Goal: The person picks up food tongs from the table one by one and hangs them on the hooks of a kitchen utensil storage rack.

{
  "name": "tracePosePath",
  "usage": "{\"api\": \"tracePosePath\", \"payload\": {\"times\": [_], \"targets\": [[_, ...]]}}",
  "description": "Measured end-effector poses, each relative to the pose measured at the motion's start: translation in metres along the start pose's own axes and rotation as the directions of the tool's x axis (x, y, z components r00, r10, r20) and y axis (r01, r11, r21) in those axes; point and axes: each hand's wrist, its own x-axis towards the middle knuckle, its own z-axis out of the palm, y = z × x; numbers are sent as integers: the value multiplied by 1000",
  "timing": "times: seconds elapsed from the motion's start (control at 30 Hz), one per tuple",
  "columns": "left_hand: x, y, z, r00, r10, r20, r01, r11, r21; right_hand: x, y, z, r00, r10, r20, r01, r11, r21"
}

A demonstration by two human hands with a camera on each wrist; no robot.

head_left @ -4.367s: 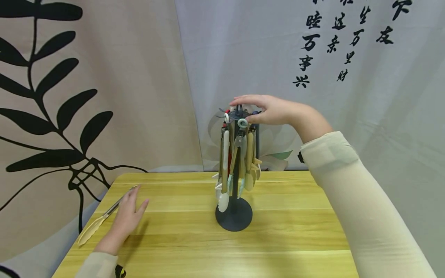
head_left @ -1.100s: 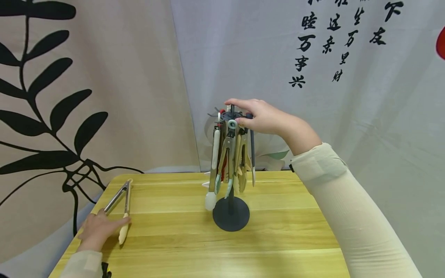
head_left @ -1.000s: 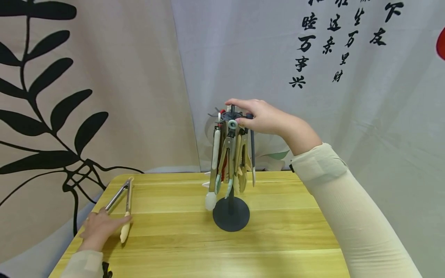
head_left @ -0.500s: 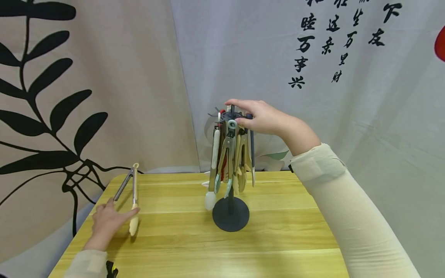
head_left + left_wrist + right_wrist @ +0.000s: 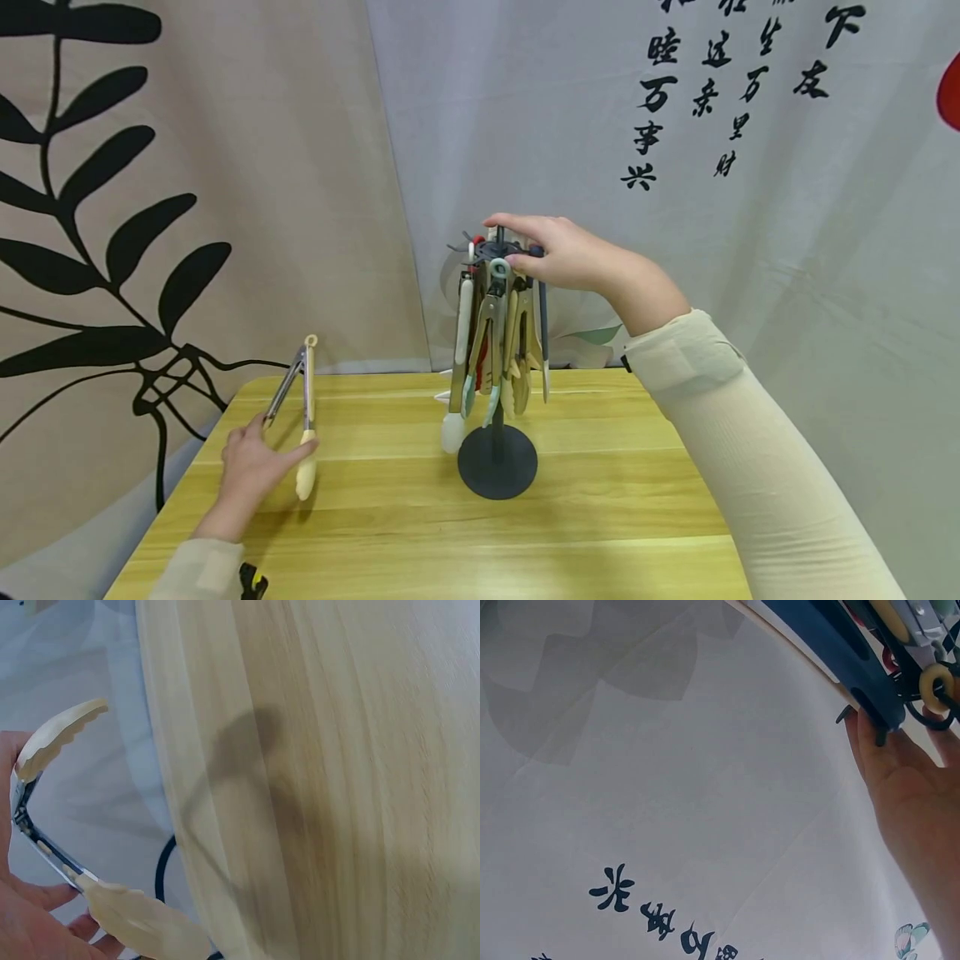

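My left hand [image 5: 251, 467] grips a pair of kitchen tongs [image 5: 308, 392] between thumb and fingers, at the left of the table. The tongs have metal arms and cream tips, spread apart in a V with the ring end pointing away. In the left wrist view one scalloped tip [image 5: 142, 919] lies beyond the fingers and the other curves by the thumb. With thumb and fingers around its top, my right hand [image 5: 577, 254] holds a dark utensil stand [image 5: 497, 462]. Several tongs and utensils hang from the stand; a dark blue handle [image 5: 832, 649] is beside the right fingers.
The wooden table [image 5: 615, 500] ends close to my left hand. Behind it hangs a cloth backdrop [image 5: 300, 167] printed with black leaves and writing. A black cable-like curve [image 5: 163, 870] shows past the table edge in the left wrist view.
The tongs lay closed at the left edge earlier; now they are spread and in my left hand, which has moved rightward and away. My right hand stays on the stand, whose utensils have turned slightly.
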Motion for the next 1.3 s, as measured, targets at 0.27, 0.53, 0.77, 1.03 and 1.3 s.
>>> {"api": "tracePosePath", "payload": {"times": [0.27,0.53,0.77,1.03,1.3], "targets": [[-4,15,2,999,36,-31,-39,996,-78,0,-1,0,1000,3,-1,-3,1000,5],[-11,33,0,993,105,-55,-111,985,-136,0,-1,1,1000,3,-5,-3,1000,5],[-15,48,-1,990,138,-41,-143,975,-171,1,0,1,1000,-4,-12,4,1000,-3],[-21,61,-2,981,184,-61,-193,963,-190,1,-1,1,1000,-6,-12,6,1000,-8],[-26,76,-5,971,229,-77,-240,946,-218,0,-2,1,1000,-3,-15,3,1000,-3]]}}
